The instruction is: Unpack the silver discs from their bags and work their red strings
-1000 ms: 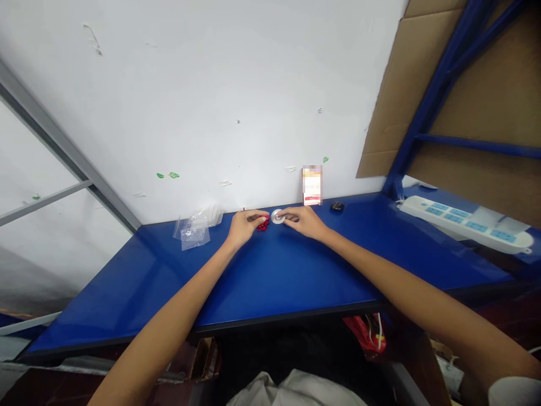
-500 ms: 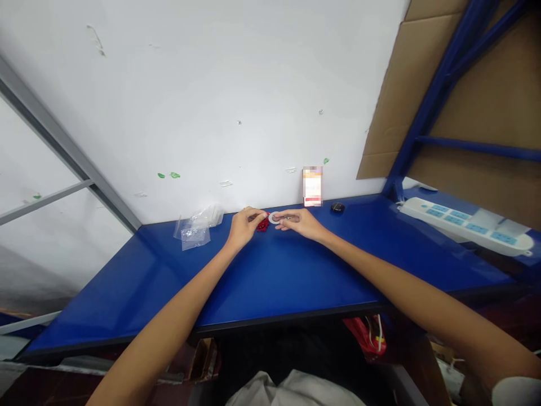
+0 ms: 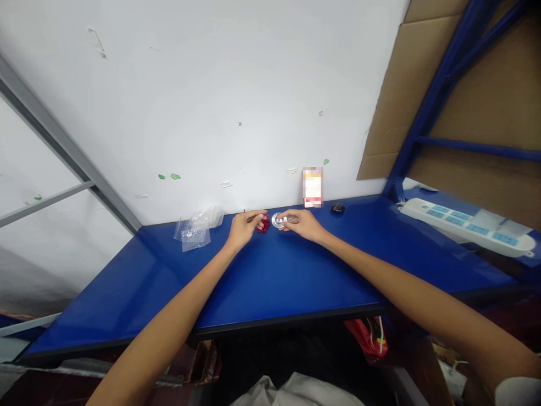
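My left hand is closed in a pinch at the left side of a small, bumpy red bundle, its fingers covering part of it. A thin red tip shows just behind that hand. To the right, my right hand grips a whitish, shiny ring-shaped disc that looks like a small roll of tape. The disc is tilted so its round face shows, with the fingertips over its right side. A narrow gap separates the disc from the red bundle.
Clear plastic bags lie on the blue table at the left. Against the white wall stands a small box, its face blurred. A black object is right of it. Further right lies a white power strip.
The ring-shaped disc has turned, showing more of its shiny face, and has shifted slightly right, away from my left hand. My left fingers have moved a little, uncovering more of the red bundle.
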Available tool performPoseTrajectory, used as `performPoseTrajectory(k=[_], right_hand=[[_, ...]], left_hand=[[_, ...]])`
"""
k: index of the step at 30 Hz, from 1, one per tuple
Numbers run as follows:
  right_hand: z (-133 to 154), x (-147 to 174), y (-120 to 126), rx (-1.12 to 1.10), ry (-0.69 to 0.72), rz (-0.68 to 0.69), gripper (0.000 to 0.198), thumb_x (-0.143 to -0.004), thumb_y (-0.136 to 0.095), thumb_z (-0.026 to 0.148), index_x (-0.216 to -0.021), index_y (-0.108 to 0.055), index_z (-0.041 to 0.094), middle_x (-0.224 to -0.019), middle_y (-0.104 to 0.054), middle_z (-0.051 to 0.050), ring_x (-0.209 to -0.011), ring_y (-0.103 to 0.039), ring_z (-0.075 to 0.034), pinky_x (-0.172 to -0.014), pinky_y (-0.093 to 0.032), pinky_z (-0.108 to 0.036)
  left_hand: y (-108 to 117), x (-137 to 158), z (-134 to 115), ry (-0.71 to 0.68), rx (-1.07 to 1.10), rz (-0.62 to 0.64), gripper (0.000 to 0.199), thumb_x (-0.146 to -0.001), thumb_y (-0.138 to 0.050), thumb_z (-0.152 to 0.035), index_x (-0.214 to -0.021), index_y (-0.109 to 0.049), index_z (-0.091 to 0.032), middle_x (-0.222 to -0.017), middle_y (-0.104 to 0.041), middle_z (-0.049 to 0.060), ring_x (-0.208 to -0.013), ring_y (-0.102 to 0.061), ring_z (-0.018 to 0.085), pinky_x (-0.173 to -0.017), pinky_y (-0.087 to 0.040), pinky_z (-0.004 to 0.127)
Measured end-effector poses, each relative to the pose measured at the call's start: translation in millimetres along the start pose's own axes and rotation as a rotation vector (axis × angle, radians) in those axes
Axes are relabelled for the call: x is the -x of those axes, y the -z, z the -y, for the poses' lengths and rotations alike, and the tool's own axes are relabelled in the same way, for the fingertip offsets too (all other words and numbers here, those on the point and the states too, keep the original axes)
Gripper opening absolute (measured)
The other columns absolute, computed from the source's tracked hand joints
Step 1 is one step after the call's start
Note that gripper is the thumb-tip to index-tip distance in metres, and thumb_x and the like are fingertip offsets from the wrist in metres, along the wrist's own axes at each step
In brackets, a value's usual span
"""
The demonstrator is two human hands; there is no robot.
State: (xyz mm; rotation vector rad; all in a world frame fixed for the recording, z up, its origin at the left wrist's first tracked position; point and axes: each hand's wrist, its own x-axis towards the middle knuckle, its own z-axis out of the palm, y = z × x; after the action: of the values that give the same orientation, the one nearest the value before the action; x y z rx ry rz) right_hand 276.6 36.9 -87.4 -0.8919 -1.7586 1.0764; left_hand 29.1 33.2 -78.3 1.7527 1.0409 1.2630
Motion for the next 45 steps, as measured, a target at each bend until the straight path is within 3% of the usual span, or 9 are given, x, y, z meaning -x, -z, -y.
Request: performPoseTrajectory(k=[3, 7, 13, 17, 20, 25, 30, 35, 45], right_hand=[[1.6, 0.3, -0.3, 0.002, 0.011, -0.009, 0.017, -0.085, -0.075, 0.027, -0.099, -0.079, 0.018, -0.099, -0.083, -0.007, -0.088, -0.083, -0.025, -0.081, -0.07, -0.036], [0.3, 0.0, 0.5, -0.028, 0.011, -0.022, 0.013, -0.083, -0.078, 0.028, -0.09, -0.071, 0.019, -0.089, -0.082, -0.006, -0.083, -0.083, -0.024, -0.076, -0.07, -0.035], [-3.7, -1.8, 2.1, -0.077, 0.015, -0.056, 0.028, -0.08, -0.085, 0.033, -0.09, -0.061, 0.022, -0.086, -0.08, -0.004, -0.077, -0.082, -0.024, -0.069, -0.069, -0.035], [-1.5, -0.9, 1.8, -0.051, 0.004, -0.036, 0.023, -0.081, -0.083, 0.031, -0.09, -0.065, 0.02, -0.085, -0.079, -0.005, -0.078, -0.082, -0.024, -0.072, -0.069, -0.035], [-1.6, -0.4, 1.3, -0.068, 0.004, -0.042, 0.026, -0.081, -0.084, 0.032, -0.093, -0.063, 0.021, -0.086, -0.08, -0.004, -0.077, -0.082, -0.024, -0.071, -0.07, -0.035], [-4.9, -2.1, 0.9, -0.136, -0.017, -0.085, 0.042, -0.077, -0.091, 0.037, -0.097, -0.057, 0.023, -0.089, -0.082, -0.005, -0.077, -0.083, -0.025, -0.069, -0.071, -0.037], [-6.0, -3.0, -1.7, -0.179, -0.052, -0.081, 0.044, -0.076, -0.093, 0.038, -0.103, -0.061, 0.022, -0.092, -0.083, -0.006, -0.081, -0.083, -0.025, -0.073, -0.072, -0.038], [-2.3, -1.5, -6.7, -0.237, -0.072, -0.053, 0.047, -0.074, -0.096, 0.039, -0.103, -0.063, 0.021, -0.092, -0.083, -0.007, -0.085, -0.083, -0.025, -0.077, -0.072, -0.039], [7.2, 3.6, -16.7, -0.288, -0.035, -0.006, 0.05, -0.074, -0.095, 0.042, -0.106, -0.063, 0.021, -0.095, -0.083, -0.007, -0.087, -0.083, -0.025, -0.085, -0.071, -0.043]], left_hand=[[-0.8, 0.6, -0.9, -0.016, 0.09, -0.015, 0.047, -0.09, -0.079, -0.053, -0.118, -0.073, -0.016, -0.095, -0.082, 0.01, -0.071, -0.074, 0.019, -0.071, -0.063, 0.034], [-2.5, 2.6, -6.0, -0.014, 0.089, -0.018, 0.035, -0.088, -0.083, -0.047, -0.1, -0.073, -0.015, -0.082, -0.079, 0.008, -0.072, -0.075, 0.02, -0.071, -0.063, 0.034], [-5.4, 5.8, -12.3, -0.054, 0.162, -0.005, 0.029, -0.087, -0.083, -0.038, -0.087, -0.064, -0.016, -0.12, -0.078, 0.014, -0.1, -0.075, 0.022, -0.087, -0.062, 0.037], [-7.4, 8.5, -15.4, -0.047, 0.176, 0.043, 0.028, -0.09, -0.081, -0.039, -0.091, -0.063, -0.017, -0.089, -0.08, 0.008, -0.083, -0.075, 0.019, -0.08, -0.06, 0.034], [-8.4, 9.2, -16.5, -0.057, 0.096, 0.083, 0.031, -0.089, -0.082, -0.044, -0.099, -0.074, -0.016, -0.082, -0.077, 0.006, -0.075, -0.073, 0.019, -0.072, -0.059, 0.032], [-10.4, 9.5, -16.7, -0.129, -0.105, 0.059, 0.034, -0.097, -0.072, -0.049, -0.11, -0.085, -0.02, -0.094, -0.077, 0.007, -0.072, -0.07, 0.017, -0.071, -0.059, 0.032], [-11.5, 11.8, -16.8, -0.209, -0.235, 0.056, 0.028, -0.099, -0.07, -0.043, -0.112, -0.086, -0.024, -0.105, -0.08, 0.008, -0.075, -0.071, 0.018, -0.074, -0.059, 0.032], [-11.3, 13.7, -13.6, -0.188, -0.301, 0.041, 0.024, -0.096, -0.076, -0.04, -0.111, -0.085, -0.024, -0.09, -0.082, 0.005, -0.074, -0.074, 0.02, -0.075, -0.06, 0.033], [-8.9, 14.7, -13.3, -0.385, -0.603, 0.009, 0.013, -0.099, -0.07, -0.03, -0.104, -0.08, -0.024, -0.099, -0.078, 0.004, -0.081, -0.07, 0.018, -0.079, -0.055, 0.032]])
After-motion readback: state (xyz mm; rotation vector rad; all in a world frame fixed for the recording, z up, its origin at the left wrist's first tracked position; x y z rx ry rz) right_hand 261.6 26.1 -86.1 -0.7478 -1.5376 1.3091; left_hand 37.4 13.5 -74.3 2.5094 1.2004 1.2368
